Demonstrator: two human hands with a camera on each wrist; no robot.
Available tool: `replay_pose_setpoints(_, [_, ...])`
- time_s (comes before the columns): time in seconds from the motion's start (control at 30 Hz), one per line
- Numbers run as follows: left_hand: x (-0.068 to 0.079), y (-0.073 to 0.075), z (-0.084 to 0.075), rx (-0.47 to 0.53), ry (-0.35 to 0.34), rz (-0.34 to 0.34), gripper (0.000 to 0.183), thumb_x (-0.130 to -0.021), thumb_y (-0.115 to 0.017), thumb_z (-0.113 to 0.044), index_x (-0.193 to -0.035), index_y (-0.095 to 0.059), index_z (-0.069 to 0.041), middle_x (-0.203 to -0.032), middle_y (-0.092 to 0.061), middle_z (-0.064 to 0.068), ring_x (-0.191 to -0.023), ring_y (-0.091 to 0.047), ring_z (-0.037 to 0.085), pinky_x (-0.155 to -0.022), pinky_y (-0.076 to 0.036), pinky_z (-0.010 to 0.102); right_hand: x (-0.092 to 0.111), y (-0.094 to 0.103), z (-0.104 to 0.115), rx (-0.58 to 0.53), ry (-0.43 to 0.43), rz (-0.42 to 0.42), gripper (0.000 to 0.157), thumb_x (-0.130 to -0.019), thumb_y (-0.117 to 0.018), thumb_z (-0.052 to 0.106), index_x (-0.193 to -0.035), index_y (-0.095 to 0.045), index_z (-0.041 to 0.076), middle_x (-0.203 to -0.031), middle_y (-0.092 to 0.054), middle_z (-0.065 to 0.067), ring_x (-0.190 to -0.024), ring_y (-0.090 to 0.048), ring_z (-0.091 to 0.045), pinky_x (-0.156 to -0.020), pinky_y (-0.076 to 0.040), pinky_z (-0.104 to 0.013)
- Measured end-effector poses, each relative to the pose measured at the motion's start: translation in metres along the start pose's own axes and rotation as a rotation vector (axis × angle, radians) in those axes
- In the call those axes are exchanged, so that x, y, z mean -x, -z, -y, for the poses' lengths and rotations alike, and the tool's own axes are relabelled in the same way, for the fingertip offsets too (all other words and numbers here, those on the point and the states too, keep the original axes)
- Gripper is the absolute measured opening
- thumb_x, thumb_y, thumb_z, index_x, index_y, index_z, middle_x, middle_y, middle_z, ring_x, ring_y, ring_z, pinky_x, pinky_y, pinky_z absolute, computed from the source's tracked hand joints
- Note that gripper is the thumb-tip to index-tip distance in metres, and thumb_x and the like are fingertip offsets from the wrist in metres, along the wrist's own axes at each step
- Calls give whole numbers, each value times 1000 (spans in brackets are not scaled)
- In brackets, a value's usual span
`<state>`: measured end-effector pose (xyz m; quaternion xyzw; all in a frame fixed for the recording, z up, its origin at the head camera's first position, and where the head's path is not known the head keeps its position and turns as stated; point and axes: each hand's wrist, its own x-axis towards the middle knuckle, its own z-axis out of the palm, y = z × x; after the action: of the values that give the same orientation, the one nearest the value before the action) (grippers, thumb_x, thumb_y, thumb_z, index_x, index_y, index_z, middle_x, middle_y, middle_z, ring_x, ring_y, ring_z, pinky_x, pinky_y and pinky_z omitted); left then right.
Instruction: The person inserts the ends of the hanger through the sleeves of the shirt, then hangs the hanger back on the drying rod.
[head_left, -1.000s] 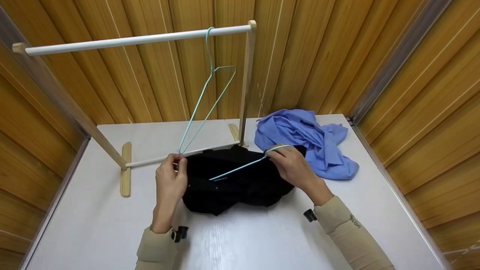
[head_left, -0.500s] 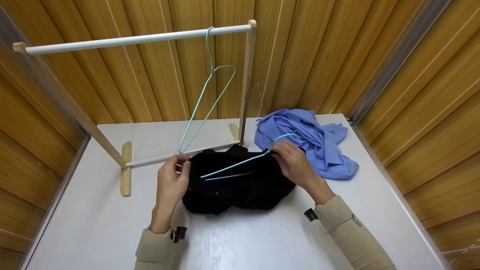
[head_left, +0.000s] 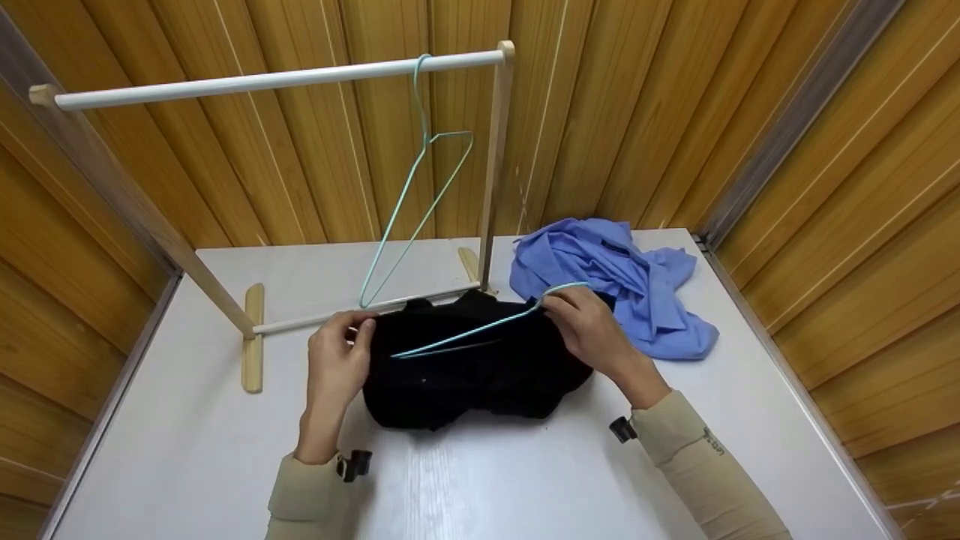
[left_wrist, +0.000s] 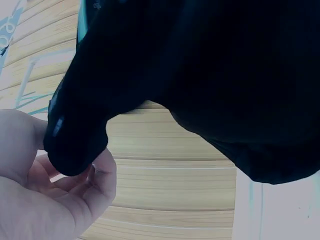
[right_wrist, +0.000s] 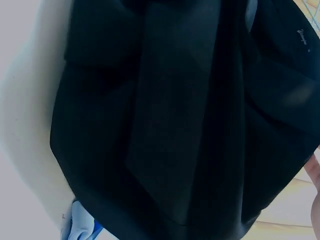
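In the head view, a black garment lies bunched on the white table, its opening facing up. My left hand pinches the garment's left edge between thumb and fingers; the left wrist view shows the black cloth folded over in that grip. A light-blue wire hanger slants across the garment's opening, and my right hand holds it near the base of its hook. The hanger's left end shows over the black cloth, while its right part is hidden. Dark cloth fills most of the right wrist view.
Behind the garment stands a rack with wooden posts and a white top rail. A second light-blue hanger hangs from the rail near its right end. A crumpled blue shirt lies at the back right. Wood-patterned walls enclose the table.
The hanger has shifted left across the opening, and more of its lower bar shows. My right hand rose slightly, then dipped again. My left hand still pinches the garment's edge, slightly farther left.
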<state>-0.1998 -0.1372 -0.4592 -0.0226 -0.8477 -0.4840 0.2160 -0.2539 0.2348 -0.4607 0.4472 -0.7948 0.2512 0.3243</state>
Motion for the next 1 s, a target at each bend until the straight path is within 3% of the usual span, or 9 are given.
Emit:
replay_pose_setpoints(0.17, [0,2,-6,11,-1,-25,11,-98,-67,-3,-102,-76,2,-90,-71,9,-79,-66,25,-66,-52,33,1,-3,0,-1,9,1,14,-100,-64,1,-112,-70,4,-112,-68,-15,-103,-65,-34,-93,-51,-47])
replay_pose_setpoints(0.37, [6,2,-13,57,-10,-28,11,-97,-67,-2,-103,-76,2,-91,-72,8,-76,-65,21,-65,-51,27,1,-5,2,63,24,-23,21,-108,-53,14,-114,-70,3,-110,-68,-14,-102,-67,-33,-90,-54,-48])
replay_pose_setpoints(0.5, [9,0,-20,100,-42,-27,9,-96,-68,0,-100,-76,2,-89,-72,8,-72,-65,19,-62,-50,23,-1,-7,4,78,23,-37,19,-107,-56,12,-114,-71,2,-108,-68,-16,-101,-67,-33,-88,-55,-49])
replay_pose_setpoints(0.6, [11,-4,-25,138,-68,-9,8,-95,-69,1,-99,-76,1,-88,-71,6,-71,-65,18,-60,-51,22,-2,-9,5,80,18,-51,13,-100,-65,3,-111,-71,1,-106,-68,-16,-99,-67,-33,-88,-55,-48])
replay_pose_setpoints(0.73, [15,-9,-29,175,-117,22,8,-94,-69,2,-99,-76,0,-87,-70,4,-70,-63,16,-59,-49,21,-3,-11,6,85,9,-57,18,-92,-72,-4,-110,-71,-1,-105,-67,-14,-96,-65,-32,-86,-55,-47])
replay_pose_setpoints(1.0, [19,-21,-31,193,-207,83,8,-94,-72,-2,-101,-77,-1,-83,-69,-3,-68,-60,13,-60,-48,22,-5,-14,9,76,-16,-53,17,-92,-72,-4,-109,-71,-1,-102,-67,-13,-91,-63,-30,-82,-54,-45])
